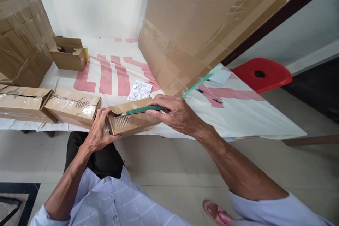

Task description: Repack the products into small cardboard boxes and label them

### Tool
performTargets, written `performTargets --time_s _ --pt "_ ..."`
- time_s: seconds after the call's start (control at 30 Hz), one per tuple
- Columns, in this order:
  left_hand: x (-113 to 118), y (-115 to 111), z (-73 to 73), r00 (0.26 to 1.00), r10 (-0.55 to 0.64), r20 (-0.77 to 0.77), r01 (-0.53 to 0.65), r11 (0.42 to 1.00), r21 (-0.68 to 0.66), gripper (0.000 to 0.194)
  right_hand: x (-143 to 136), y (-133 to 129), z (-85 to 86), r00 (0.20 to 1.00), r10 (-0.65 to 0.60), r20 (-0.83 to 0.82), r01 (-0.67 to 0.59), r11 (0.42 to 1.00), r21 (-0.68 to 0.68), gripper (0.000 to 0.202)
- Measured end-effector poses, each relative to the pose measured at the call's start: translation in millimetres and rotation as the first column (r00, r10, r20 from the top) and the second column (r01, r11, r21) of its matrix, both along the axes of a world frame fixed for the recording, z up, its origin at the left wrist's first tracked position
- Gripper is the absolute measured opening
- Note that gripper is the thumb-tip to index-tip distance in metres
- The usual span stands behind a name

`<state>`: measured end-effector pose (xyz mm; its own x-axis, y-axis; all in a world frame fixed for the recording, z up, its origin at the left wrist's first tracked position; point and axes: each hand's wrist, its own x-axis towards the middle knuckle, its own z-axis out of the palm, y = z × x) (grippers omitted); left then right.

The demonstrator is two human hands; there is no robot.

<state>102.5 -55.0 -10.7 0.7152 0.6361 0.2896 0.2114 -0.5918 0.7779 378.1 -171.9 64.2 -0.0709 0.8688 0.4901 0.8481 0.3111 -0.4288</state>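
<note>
Left hand (99, 132) fingers clamp the small cardboard box (132, 118) at the surface's near edge while right hand (176, 113) fingers pinch a green knife (144, 109) on its flap, which could slip toward the left fingers.

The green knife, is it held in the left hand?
No, the green knife is held in the right hand, while the left hand steadies the small cardboard box.
</note>
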Motion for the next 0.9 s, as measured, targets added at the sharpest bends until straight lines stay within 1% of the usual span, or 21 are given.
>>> performTargets --time_s 0.1,0.23,0.3,0.4,0.47,0.53,0.6,0.63,0.67,0.7,0.73,0.77,0.83,0.9 --pt "0.1 1.3 -1.0 1.0 -0.003 -0.002 0.003 1.0 0.005 0.09 0.2 5.0 1.4 0.994 0.034 0.102 -0.034 0.999 -0.007 0.018" --pt "0.6 2.8 -3.8 1.0 0.004 -0.002 -0.004 1.0 0.001 0.088 13.6 1.8 3.2 0.959 0.014 0.282 -0.008 1.0 -0.022 0.022" --pt "0.8 2.7 -4.4 1.0 0.004 0.0 -0.004 1.0 0.024 0.086 26.7 -4.3 4.8 0.941 -0.029 0.337 0.042 0.999 -0.032 0.023" --pt "0.5 1.5 -3.6 1.0 0.01 0.007 -0.01 0.998 0.056 0.086 50.2 -18.0 8.8 0.914 -0.131 0.384 0.163 0.985 -0.052 0.026" --pt "-0.7 0.5 -2.5 1.0 0.009 0.005 -0.009 0.998 0.06 0.086 65.8 -29.2 11.5 0.917 -0.172 0.361 0.21 0.975 -0.067 0.03" --pt "-2.5 -0.1 -1.6 1.0 0.001 -0.009 0.0 0.998 0.062 0.086 80.2 -40.1 11.2 0.94 -0.203 0.273 0.229 0.971 -0.069 0.031" --pt "-4.6 -0.3 -1.3 1.0 0.001 -0.024 0.001 0.998 0.068 0.088 93.0 -48.7 3.1 0.94 -0.305 0.152 0.31 0.951 -0.012 0.031" --pt "-5.7 -0.2 -1.3 0.999 0.006 -0.032 -0.003 0.997 0.071 0.091 98.2 -51.3 -5.4 0.922 -0.378 0.089 0.377 0.926 0.027 0.03" --pt "-6.6 -0.1 -1.4 0.999 0.012 -0.039 -0.009 0.997 0.074 0.095 102.3 -52.4 -17.5 0.894 -0.447 0.025 0.445 0.894 0.058 0.029" --pt "-7.5 -0.1 -1.4 0.999 0.016 -0.045 -0.012 0.997 0.075 0.099 104.9 -51.9 -33.1 0.862 -0.505 -0.039 0.506 0.859 0.079 0.029" --pt "-8.2 0.0 -1.4 0.999 0.017 -0.051 -0.014 0.997 0.073 0.102 105.7 -49.8 -51.9 0.84 -0.534 -0.094 0.541 0.838 0.073 0.029" --pt "-8.9 0.0 -1.4 0.998 0.016 -0.057 -0.012 0.997 0.071 0.105 104.6 -46.4 -72.9 0.831 -0.54 -0.134 0.55 0.834 0.048 0.03" --pt "-10.0 0.1 -1.0 0.998 0.009 -0.068 -0.005 0.998 0.066 0.11 98.0 -36.3 -117.3 0.83 -0.526 -0.183 0.534 0.845 -0.007 0.032" --pt "-11.1 0.2 -0.3 0.997 0.002 -0.077 0.002 0.998 0.059 0.112 88.8 -25.0 -156.0 0.819 -0.53 -0.219 0.537 0.843 -0.031 0.033"
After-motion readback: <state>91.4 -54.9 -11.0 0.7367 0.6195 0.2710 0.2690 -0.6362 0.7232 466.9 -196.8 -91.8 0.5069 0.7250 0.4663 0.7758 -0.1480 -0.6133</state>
